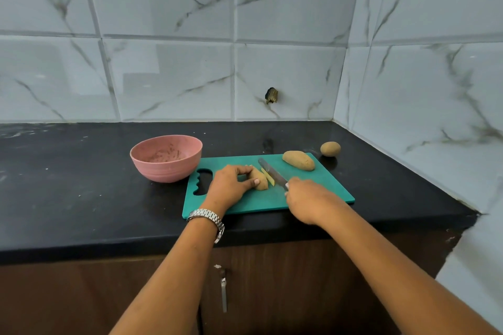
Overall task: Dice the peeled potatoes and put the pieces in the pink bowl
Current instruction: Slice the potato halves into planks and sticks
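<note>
While the potato is being pinched by the left hand's curled fingers, the knife, clamped in the right hand, is best being kept clear of them.

Glossy, grey-veined white tiles cover the far and right walls. A black tabletop tops a brown wooden cabinet with a metal handle.

a green plastic cutting board lies on the black stone tabletop. a round pink bowl stands just left of the board. mid-board lies a partly cut potato, with a steel knife just right of it. a long whole potato lies at the board's back right corner; a small round potato sits on the tabletop just beyond that corner.
</note>
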